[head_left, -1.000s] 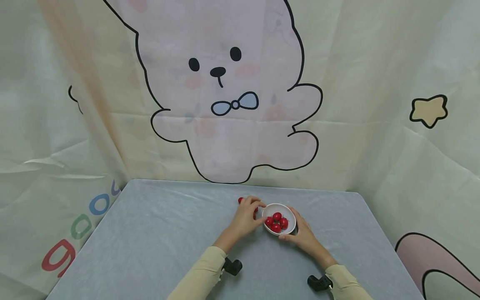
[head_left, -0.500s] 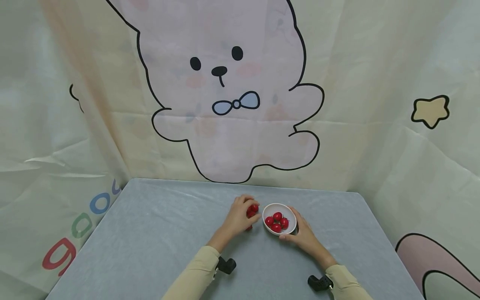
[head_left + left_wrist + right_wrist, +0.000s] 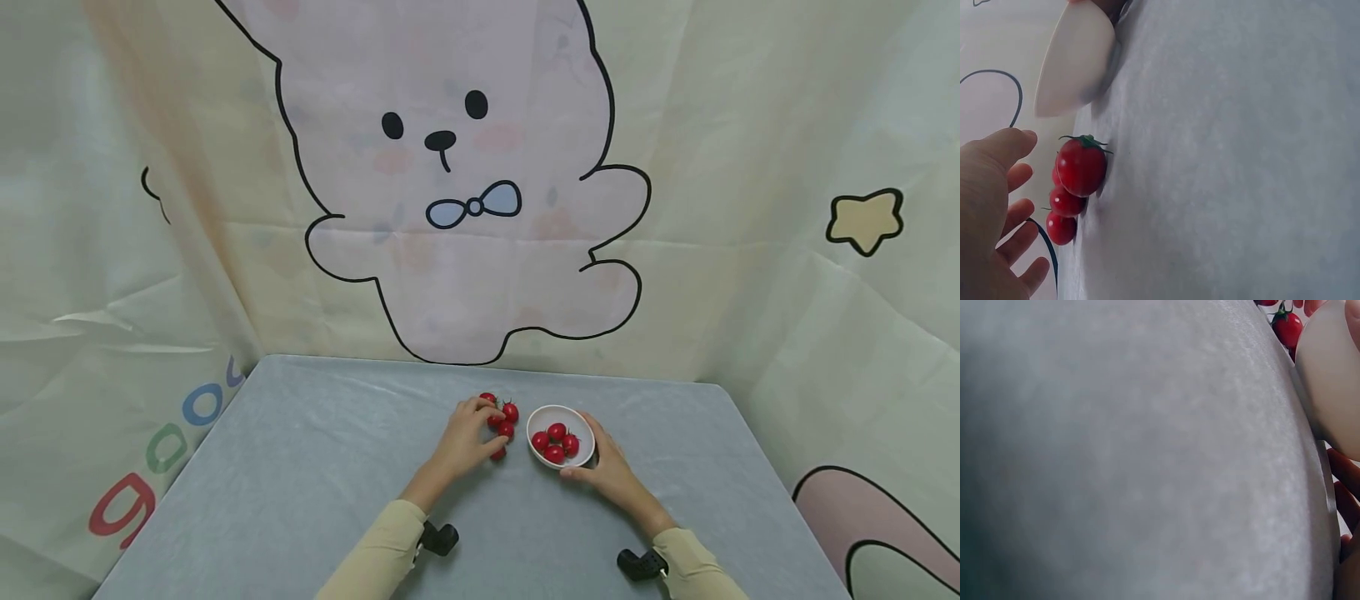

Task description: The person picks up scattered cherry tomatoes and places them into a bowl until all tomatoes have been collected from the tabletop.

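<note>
A white bowl [image 3: 581,426] stands right of the table's middle with several red cherry tomatoes [image 3: 554,454] inside. My right hand [image 3: 611,477] holds its right side, thumb in front and fingers behind. In the right wrist view, the bowl [image 3: 1330,378] shows its outer wall. Left of it, several loose cherry tomatoes [image 3: 511,412] lie in a small cluster. Over their left side hovers my left hand [image 3: 459,440], thumb and fingers spread apart. In the left wrist view, a gap shows between that hand [image 3: 985,194] and the loose tomatoes [image 3: 1082,167], and nothing is held.
A grey-blue cloth [image 3: 322,467] covers the table. Behind and beside it hang printed curtains with a bear figure [image 3: 450,275] and a star [image 3: 865,222]. Each wrist wears a small black camera [image 3: 439,539].
My left hand has drawn back leftward from beside the bowl, uncovering more of the loose tomatoes. The right hand stays at the bowl, whose tomatoes look the same.
</note>
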